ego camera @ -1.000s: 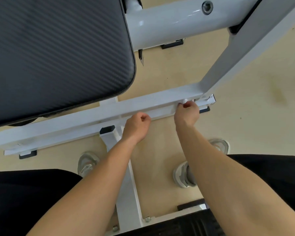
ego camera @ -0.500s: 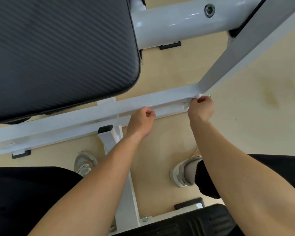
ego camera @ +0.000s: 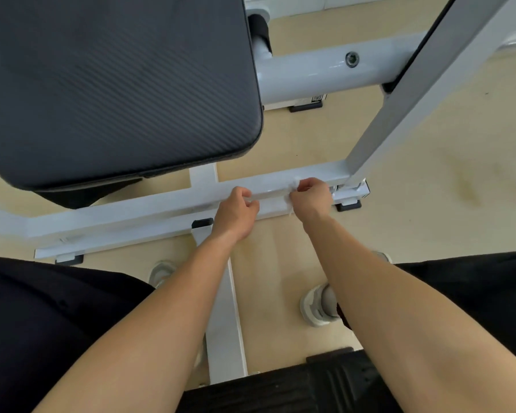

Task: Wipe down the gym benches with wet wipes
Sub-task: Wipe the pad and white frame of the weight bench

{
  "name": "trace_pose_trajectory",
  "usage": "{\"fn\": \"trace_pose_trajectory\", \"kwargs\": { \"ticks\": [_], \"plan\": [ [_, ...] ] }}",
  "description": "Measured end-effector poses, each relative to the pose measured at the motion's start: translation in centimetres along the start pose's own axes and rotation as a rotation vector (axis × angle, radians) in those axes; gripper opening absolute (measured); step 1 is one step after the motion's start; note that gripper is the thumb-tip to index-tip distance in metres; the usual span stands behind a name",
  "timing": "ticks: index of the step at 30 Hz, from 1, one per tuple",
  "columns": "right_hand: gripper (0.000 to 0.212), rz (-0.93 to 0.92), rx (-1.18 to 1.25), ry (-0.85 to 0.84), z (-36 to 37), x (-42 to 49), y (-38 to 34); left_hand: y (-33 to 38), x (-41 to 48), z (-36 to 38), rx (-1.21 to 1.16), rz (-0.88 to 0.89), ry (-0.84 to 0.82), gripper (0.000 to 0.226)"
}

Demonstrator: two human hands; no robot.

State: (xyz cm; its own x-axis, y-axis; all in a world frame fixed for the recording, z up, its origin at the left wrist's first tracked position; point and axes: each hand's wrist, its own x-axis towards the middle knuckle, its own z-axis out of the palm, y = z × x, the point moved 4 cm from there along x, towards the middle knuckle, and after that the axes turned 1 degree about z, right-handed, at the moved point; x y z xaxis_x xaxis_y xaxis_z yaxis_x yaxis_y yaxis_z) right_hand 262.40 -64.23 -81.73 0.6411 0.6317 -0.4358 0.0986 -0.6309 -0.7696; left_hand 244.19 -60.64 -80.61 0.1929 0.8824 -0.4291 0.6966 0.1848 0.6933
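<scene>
two hands work low on the gym bench, at the white crossbar of its frame, just below the black pad. the right hand grasps a bunched white wet wipe and presses it onto the top of the crossbar, close to where the slanted upright joins it. the left hand is curled into a loose fist against the near face of the same bar, just beside the right; i cannot tell whether it grips anything. the step in hand looks like wiping the frame rail rather than the padding. next, the wipe probably needs drawing along the bar with steady downward pressure, then round the corner joint and the rubber foot on the floor, where grime tends to collect.
</scene>
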Motion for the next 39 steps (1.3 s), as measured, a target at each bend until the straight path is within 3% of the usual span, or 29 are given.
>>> {"fn": "trace_pose_trajectory", "kwargs": {
  "ticks": [8,12,16,21,27,35,39],
  "plan": [
    [0.008,-0.322,-0.265,-0.200,-3.3,-7.3,-5.4,4.4,-5.7,-3.2,0.114,0.100,-0.014,0.036],
    [0.019,-0.405,-0.335,-0.302,-3.1,-10.8,-6.7,4.6,-8.6,-5.1,0.117,0.156,0.032,0.042],
    [0.011,-0.464,-0.408,-0.376,-1.5,-11.9,-8.3,4.0,-8.9,-6.5,0.101,0.197,0.069,0.044],
    [0.006,-0.449,-0.438,-0.426,2.8,-8.3,-9.2,2.0,-4.3,-6.3,0.014,0.155,0.153,0.023],
    [0.007,-0.339,-0.464,-0.526,5.8,-4.8,-8.5,-1.0,-1.7,-6.4,-0.074,-0.022,0.115,0.009],
    [0.015,-0.369,-0.406,-0.645,8.1,-9.6,-4.1,-7.1,-7.5,-5.1,-0.182,-0.160,0.172,0.004],
    [0.020,-0.361,-0.451,-0.636,9.0,-12.5,0.0,-10.8,-10.4,-3.3,-0.086,-0.213,0.068,0.006]
  ]
}}
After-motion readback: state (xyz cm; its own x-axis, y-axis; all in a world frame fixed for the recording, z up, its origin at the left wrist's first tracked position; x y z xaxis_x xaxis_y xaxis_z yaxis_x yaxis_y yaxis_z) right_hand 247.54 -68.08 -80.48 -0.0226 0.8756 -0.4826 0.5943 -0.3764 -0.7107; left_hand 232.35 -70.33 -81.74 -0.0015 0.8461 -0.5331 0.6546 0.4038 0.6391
